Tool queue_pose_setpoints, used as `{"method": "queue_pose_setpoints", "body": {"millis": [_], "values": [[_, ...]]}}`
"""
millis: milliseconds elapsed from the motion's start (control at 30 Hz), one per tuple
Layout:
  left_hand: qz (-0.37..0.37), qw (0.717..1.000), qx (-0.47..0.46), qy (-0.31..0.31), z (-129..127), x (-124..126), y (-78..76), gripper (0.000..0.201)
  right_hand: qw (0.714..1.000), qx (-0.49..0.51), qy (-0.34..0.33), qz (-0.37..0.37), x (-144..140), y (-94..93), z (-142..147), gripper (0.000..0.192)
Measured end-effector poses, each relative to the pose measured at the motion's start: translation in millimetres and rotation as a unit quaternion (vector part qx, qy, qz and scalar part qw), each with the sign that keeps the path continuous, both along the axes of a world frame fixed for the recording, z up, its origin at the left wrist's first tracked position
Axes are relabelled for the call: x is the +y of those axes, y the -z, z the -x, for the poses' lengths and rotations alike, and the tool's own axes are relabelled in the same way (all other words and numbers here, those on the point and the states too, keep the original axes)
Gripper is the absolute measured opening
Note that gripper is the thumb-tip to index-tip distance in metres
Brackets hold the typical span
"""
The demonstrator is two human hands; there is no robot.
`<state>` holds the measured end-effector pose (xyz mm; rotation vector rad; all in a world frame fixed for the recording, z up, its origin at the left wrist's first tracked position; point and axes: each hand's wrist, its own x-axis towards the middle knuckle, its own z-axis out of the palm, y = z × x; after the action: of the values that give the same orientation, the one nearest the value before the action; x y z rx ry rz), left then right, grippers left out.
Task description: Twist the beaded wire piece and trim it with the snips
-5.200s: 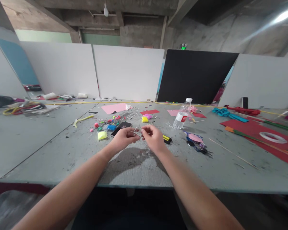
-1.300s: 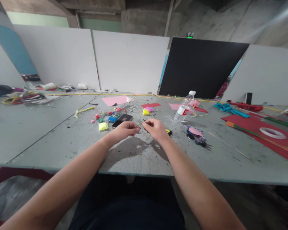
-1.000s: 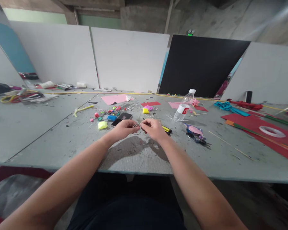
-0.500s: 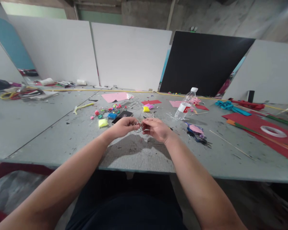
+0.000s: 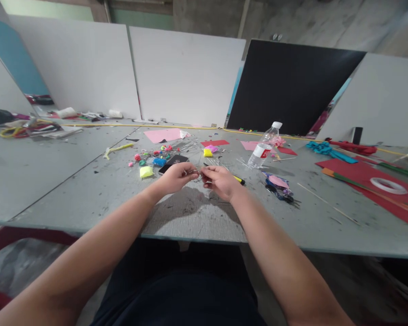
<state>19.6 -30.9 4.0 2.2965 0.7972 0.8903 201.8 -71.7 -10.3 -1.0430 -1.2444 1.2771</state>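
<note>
My left hand (image 5: pixel 176 177) and my right hand (image 5: pixel 220 181) meet fingertip to fingertip above the grey table (image 5: pixel 88 194), pinching a thin piece of wire (image 5: pixel 197 174) between them. The wire is small and partly hidden by my fingers. Just beyond my hands lie a black phone (image 5: pixel 172 163), a yellow lump of clay (image 5: pixel 146 171), a blue lump (image 5: pixel 159 161) and several small coloured beads (image 5: pixel 146 158). A yellow and black marker (image 5: pixel 238 180) lies to the right of my right hand.
A plastic water bottle (image 5: pixel 262 151) stands at the back right. Pink paper (image 5: pixel 163 135), red sheets (image 5: pixel 367 179), a tape roll (image 5: pixel 386 185), scissors with pink paper (image 5: pixel 278 188) and a thin wooden stick (image 5: pixel 326 209) lie about. White and black boards stand behind.
My hands stay together on the wire with small finger movements. The camera has tilted down a little, so the table and my lap show more.
</note>
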Motion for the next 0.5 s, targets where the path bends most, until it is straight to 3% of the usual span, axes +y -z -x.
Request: {"method": "queue_pose_setpoints", "body": {"millis": [133,200,500], "values": [[0.066,0.997,-0.029,-0.005,-0.9,2.5,3.1,0.026,0.99,-0.092,0.095,-0.056,5.6,2.6,0.6,0.044],[0.119,0.99,-0.074,-0.003,-1.6,3.8,4.5,0.028,0.987,-0.103,0.109,-0.062,6.6,3.4,1.4,0.045],[0.321,0.905,-0.278,0.01,-4.2,1.9,3.3,0.033,0.998,-0.051,0.039,-0.005,2.9,1.6,6.7,0.034]]}}
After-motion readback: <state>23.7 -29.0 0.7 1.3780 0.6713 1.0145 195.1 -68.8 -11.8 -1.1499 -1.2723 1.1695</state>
